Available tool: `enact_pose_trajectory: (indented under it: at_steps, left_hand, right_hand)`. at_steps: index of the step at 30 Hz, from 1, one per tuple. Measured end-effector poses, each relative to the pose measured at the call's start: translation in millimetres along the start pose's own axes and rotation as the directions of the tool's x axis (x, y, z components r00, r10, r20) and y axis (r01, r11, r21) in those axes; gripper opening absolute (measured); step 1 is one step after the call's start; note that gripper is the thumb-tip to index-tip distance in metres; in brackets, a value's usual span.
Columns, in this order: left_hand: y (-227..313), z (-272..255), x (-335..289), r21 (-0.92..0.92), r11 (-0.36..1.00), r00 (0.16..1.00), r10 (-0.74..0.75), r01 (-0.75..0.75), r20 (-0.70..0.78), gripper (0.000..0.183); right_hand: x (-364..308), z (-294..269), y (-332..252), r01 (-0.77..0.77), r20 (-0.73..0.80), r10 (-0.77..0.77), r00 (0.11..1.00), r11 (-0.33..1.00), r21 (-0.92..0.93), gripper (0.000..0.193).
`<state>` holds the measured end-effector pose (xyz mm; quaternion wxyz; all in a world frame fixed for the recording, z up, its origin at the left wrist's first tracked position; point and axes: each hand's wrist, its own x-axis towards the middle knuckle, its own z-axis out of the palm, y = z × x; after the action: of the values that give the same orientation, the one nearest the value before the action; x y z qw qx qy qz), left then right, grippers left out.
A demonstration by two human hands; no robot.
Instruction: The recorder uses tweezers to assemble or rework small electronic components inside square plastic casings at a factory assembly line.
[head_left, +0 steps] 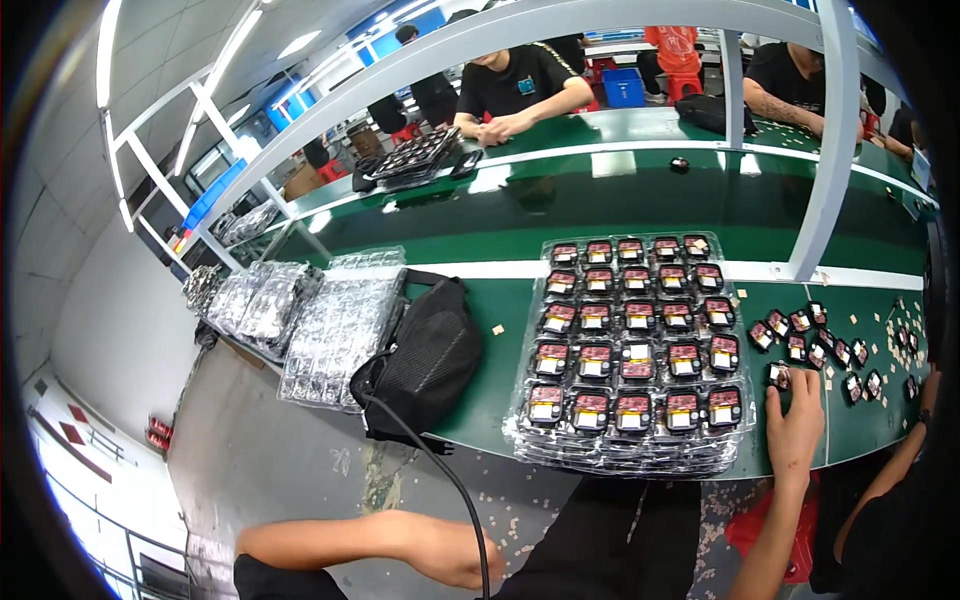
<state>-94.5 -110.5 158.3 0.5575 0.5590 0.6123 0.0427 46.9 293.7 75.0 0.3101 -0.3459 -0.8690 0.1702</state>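
Observation:
My right hand [796, 425] is closed at the fingertips on a small black case [779, 374], just above the green table at the right of the tray stack. The case has rounded corners; the hand partly covers it. To its left stands a stack of clear plastic trays [640, 462]. Its top tray holds rows of similar black cases [637, 362] with dark red faces and white-and-yellow labels. My left hand [468, 555] is low by my leg, away from the table; its fingers are hidden.
Loose black cases [821, 338] and small beige pieces [880, 350] lie at the right, near another person's arm [900, 460]. A black bag [430, 350] with a cable lies left of the stack, beside empty clear trays [340, 330]. A grey metal post [825, 200] rises behind.

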Motion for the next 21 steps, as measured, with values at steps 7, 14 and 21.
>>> enact_pose_trajectory:
  at_steps: [7, 14, 21]
  left_hand:
    - [-117.0, -20.7, -162.1, -0.251, 0.631, 0.122, -0.486, 0.734, -0.865, 0.025]
    - [-190.8, 11.6, -184.6, -0.129, 0.594, 0.065, -0.294, 0.794, -0.953, 0.033]
    - [-175.6, 4.5, -165.9, 0.064, 0.683, 0.131, -0.048, 0.728, -0.990, 0.029]
  right_hand:
    - [0.4, 12.0, 13.4, 0.044, 0.005, -0.044, 0.999, 0.999, -0.032, 0.031]
    - [1.2, 14.6, 7.9, 0.047, -0.004, -0.047, 0.999, 0.999, -0.010, 0.031]
    - [-0.6, 12.9, 13.4, 0.073, -0.027, -0.074, 0.997, 0.997, -0.035, 0.030]
